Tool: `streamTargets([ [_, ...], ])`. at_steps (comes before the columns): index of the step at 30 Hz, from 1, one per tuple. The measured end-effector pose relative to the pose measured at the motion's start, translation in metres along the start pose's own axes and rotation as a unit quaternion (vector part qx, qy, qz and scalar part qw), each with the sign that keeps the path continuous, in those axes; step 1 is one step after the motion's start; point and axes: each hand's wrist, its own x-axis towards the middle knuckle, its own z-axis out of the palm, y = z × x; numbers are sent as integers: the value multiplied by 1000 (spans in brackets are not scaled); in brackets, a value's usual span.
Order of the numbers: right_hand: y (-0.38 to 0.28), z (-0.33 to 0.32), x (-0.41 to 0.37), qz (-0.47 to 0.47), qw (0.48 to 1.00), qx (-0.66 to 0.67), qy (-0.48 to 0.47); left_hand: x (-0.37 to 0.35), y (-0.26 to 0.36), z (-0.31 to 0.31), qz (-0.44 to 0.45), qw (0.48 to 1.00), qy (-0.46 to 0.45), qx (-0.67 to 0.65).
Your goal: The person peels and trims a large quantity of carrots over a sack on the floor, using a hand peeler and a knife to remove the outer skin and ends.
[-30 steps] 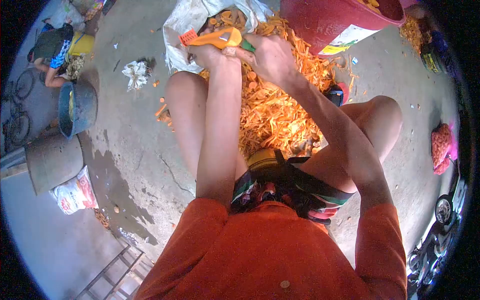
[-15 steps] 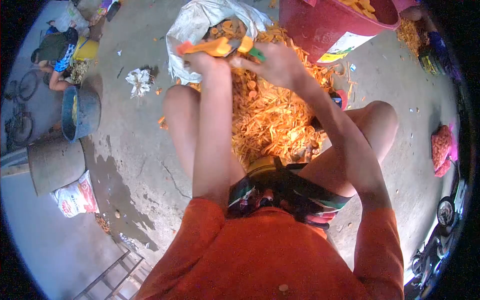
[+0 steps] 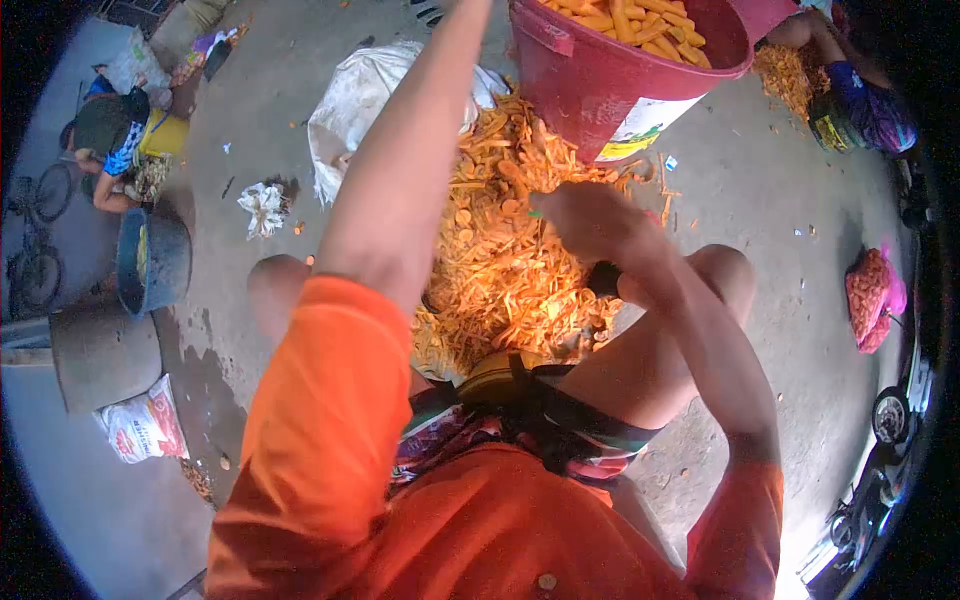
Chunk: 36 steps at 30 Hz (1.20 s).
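Note:
My left forearm (image 3: 405, 150) stretches up past the top edge of the view beside the red tub, so my left hand is out of sight. My right hand (image 3: 590, 220) is closed over the peelings, near my right knee. Only a small green end (image 3: 535, 213) of the peeler in it shows; the fingers hide the rest. Beneath and in front lies a large heap of orange carrot peelings (image 3: 520, 290). The red tub (image 3: 560, 90) holds peeled carrots (image 3: 650, 25). A white sack (image 3: 350, 100) lies open beyond the heap, partly behind my left arm.
A crumpled white scrap (image 3: 263, 208) lies on the floor at left. Farther left are a dark tub (image 3: 170, 265) and a person (image 3: 120, 130) bending over. At right sit another person (image 3: 870, 100) and a pink bag of carrots (image 3: 868, 300). Motorcycles line the right edge.
My left hand has gone from a carrot above the sack to beyond the top edge, beside the tub. My right hand has come down and nearer, still around the green-handled peeler.

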Motion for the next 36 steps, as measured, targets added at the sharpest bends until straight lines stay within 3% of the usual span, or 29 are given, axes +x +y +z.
streamTargets([
  [1, 12, 6, 1, -4, 1000, -12, 28, -11, -9, -32, 2, 1000, -3, 5],
  [2, 18, 0, 3, 10, 998, -10, 68, -24, -20, -77, -171, 967, -116, -146],
  [3, 38, -4, 14, -32, 996, 10, 88, -38, -23, -120, -335, 870, -220, -286],
  [5, 65, -9, 34, -11, 962, -99, 253, -65, -5, -196, -442, 826, -309, -163],
  [7, 56, -36, 51, -66, 951, 89, 288, -114, -27, -236, -434, 817, -357, -126],
  [8, 51, -50, 60, -98, 932, 179, 300, -126, -5, -255, -481, 779, -357, -187],
  [9, 51, -52, 68, -91, 942, 178, 271, -138, 20, -268, -522, 734, -355, -250],
  [11, 54, -56, 86, -75, 959, 174, 212, -162, 37, -270, -532, 713, -346, -297],
  [13, 53, -44, 93, -33, 906, 386, 171, -171, 49, -261, -515, 726, -313, -332],
  [15, 48, -43, 108, -247, 863, 280, 340, -162, 41, -255, -498, 736, -281, -363],
  [17, 51, -62, 98, -184, 860, 398, 259, -150, 18, -257, -330, 689, -520, -382],
  [18, 56, -65, 98, -122, 890, 371, 236, -146, -1, -266, -233, 714, -581, -314],
  [19, 61, -68, 98, -61, 915, 340, 207, -137, -23, -270, -240, 715, -578, -311],
  [21, 77, -57, 88, -48, 962, 121, 238, -120, -85, -263, -228, 608, -697, -303],
  [23, 51, -55, 77, 14, 974, -34, 224, -119, -167, -248, -373, 711, -594, -45],
  [24, 44, -53, 74, 16, 975, -30, 218, -155, -260, -236, -404, 795, -448, -57],
  [25, 40, -48, 71, 66, 985, -5, 159, -145, -267, -235, -361, 794, -466, 147],
  [26, 34, -44, 68, 116, 988, 20, 98, -134, -271, -232, -298, 758, -467, 343],
  [27, 24, -44, 66, 119, 988, 26, 95, -144, -301, -236, -298, 754, -473, 345],
  [29, 21, -43, 71, 129, 985, 27, 111, -177, -386, -230, -102, 734, -535, 406],
  [31, 43, -26, 73, 143, 984, 12, 110, -189, -405, -214, -113, 701, -555, 433],
  [33, 46, -24, 73, 153, 983, -1, 97, -190, -391, -216, -181, 752, -479, 414],
  [35, 33, -43, 75, 123, 986, -18, 110, -189, -388, -214, -155, 779, -475, 380],
  [36, 32, -48, 76, 114, 986, -24, 116, -180, -374, -218, -178, 818, -480, 263],
])
